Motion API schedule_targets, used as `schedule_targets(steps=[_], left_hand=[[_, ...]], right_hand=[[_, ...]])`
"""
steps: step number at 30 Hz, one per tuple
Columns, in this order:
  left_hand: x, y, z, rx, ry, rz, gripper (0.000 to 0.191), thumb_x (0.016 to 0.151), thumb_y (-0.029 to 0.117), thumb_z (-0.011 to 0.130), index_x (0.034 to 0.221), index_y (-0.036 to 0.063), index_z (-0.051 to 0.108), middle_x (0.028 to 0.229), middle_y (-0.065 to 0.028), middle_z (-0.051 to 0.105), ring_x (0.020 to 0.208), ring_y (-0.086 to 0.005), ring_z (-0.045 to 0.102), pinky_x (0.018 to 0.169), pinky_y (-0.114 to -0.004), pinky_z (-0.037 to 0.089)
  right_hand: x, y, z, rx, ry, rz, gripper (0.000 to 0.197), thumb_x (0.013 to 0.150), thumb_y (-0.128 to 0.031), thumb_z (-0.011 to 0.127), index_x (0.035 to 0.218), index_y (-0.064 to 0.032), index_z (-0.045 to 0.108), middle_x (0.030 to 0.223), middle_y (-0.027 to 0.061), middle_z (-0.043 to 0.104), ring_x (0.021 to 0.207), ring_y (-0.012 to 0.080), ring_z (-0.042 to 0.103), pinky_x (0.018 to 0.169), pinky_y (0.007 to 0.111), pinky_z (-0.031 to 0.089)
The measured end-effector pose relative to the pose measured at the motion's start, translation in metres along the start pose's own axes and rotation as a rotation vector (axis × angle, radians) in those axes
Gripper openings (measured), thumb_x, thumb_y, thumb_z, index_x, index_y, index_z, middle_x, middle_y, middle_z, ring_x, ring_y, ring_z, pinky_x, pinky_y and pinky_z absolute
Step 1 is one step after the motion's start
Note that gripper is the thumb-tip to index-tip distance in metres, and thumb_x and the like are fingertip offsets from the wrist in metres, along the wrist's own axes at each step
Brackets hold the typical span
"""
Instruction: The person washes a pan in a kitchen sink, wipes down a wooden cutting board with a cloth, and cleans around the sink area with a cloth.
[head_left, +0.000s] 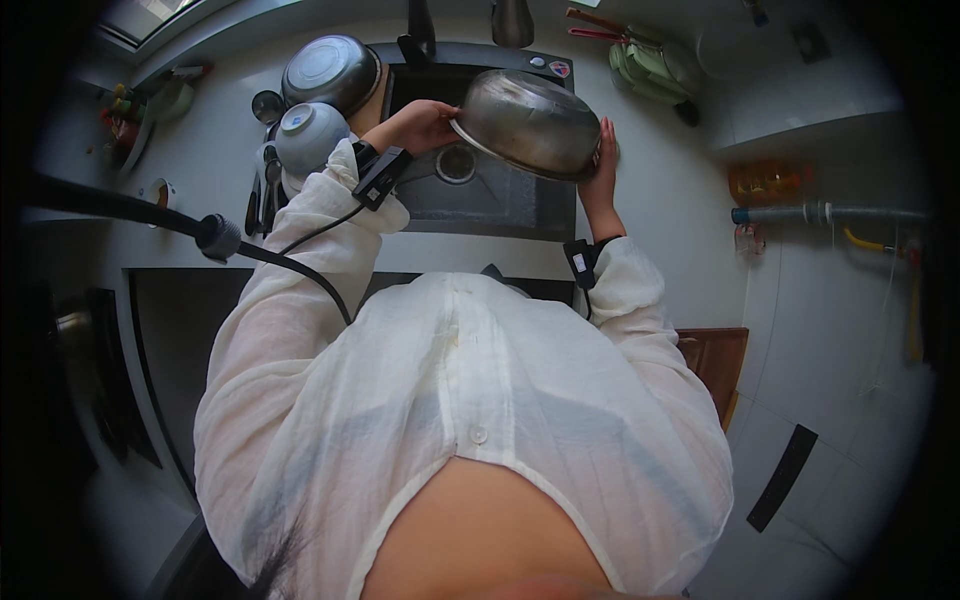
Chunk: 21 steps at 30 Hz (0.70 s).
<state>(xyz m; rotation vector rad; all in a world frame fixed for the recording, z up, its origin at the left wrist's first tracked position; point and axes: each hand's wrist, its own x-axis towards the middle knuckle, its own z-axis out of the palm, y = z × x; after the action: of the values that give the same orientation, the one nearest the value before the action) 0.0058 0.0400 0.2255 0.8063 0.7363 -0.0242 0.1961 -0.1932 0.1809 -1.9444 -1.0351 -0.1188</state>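
Between my two hands a metal basin (529, 120) is held tilted over the dark kitchen sink (502, 202), its outer side and base turned towards me. My left hand (420, 126) grips its rim on the left. On the opposite side my right hand (602, 161) supports it, the fingers lying along the wall. Below the basin, the round sink drain (456, 163) shows in the sink's floor. What is inside the basin is hidden.
Left of the sink, another metal basin (326, 71) lies upside down, with an upturned bowl (311, 139) beside it. A ladle (267, 107) and several utensils lie near them. A small cup (161, 193) stands farther left. Green items (651, 67) sit at the back right.
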Motion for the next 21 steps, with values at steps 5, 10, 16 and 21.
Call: schedule_targets(steps=[5,10,16,21], left_hand=[[-0.015,-0.024,-0.003,0.113,0.176,0.138,0.016,0.083,0.007,0.039,0.093,-0.0018,0.048,0.090,-0.0100,0.051,0.080,-0.0201,0.054,0.076,-0.037,0.046],[-0.016,-0.034,0.000,0.169,0.171,0.203,0.015,0.083,0.010,0.044,0.096,0.0024,0.046,0.089,-0.0057,0.051,0.080,-0.0170,0.053,0.073,-0.033,0.046],[-0.029,-0.050,0.009,0.322,0.210,0.115,0.022,0.082,0.016,0.047,0.096,-0.0011,0.049,0.087,-0.0107,0.055,0.078,-0.0212,0.057,0.068,-0.032,0.049],[-0.043,-0.060,0.006,0.586,0.281,-0.020,0.036,0.080,0.024,0.048,0.105,-0.0019,0.048,0.094,-0.0149,0.054,0.086,-0.0231,0.054,0.070,-0.033,0.048]], right_hand=[[-0.010,0.022,-0.012,1.028,-0.437,0.964,0.049,0.083,-0.008,0.042,0.126,-0.0115,0.021,0.109,0.0109,0.047,0.092,0.0236,0.052,0.077,0.034,0.044],[-0.004,-0.008,0.010,0.936,-0.305,1.001,0.030,0.087,-0.019,0.034,0.114,-0.0084,0.037,0.101,0.0095,0.051,0.091,0.0218,0.052,0.076,0.036,0.044],[-0.005,0.019,0.030,1.186,-0.215,1.096,0.029,0.082,-0.018,0.037,0.102,0.0005,0.048,0.102,0.0113,0.053,0.090,0.0242,0.053,0.080,0.037,0.042],[0.014,0.000,0.031,0.887,-0.162,0.891,0.030,0.082,-0.019,0.037,0.099,0.0015,0.049,0.103,0.0134,0.052,0.092,0.0266,0.051,0.082,0.038,0.040]])
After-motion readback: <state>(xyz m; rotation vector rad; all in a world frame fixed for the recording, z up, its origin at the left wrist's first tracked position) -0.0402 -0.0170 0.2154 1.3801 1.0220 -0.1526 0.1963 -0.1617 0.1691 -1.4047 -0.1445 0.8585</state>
